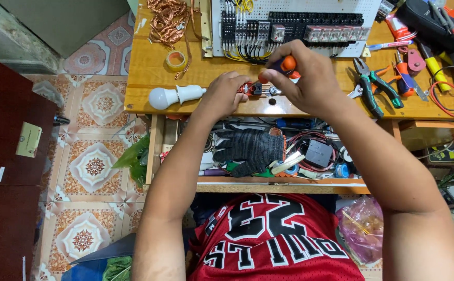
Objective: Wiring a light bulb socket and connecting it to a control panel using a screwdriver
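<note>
My right hand [305, 78] grips an orange-and-black screwdriver [285, 64] with its tip down on a small red-and-black electrical part [253, 88] near the front edge of the wooden workbench [154, 62]. My left hand [224, 93] pinches that part and steadies it on the bench. A white light bulb [167, 97] in a white socket lies just left of my left hand.
A white perforated panel [289, 21] with black terminal blocks and relays stands at the back. Coiled copper wire [167, 21] and a tape roll [176, 60] lie at left; pliers [372, 86] and tools at right. An open drawer holds a black glove [250, 148] and clutter.
</note>
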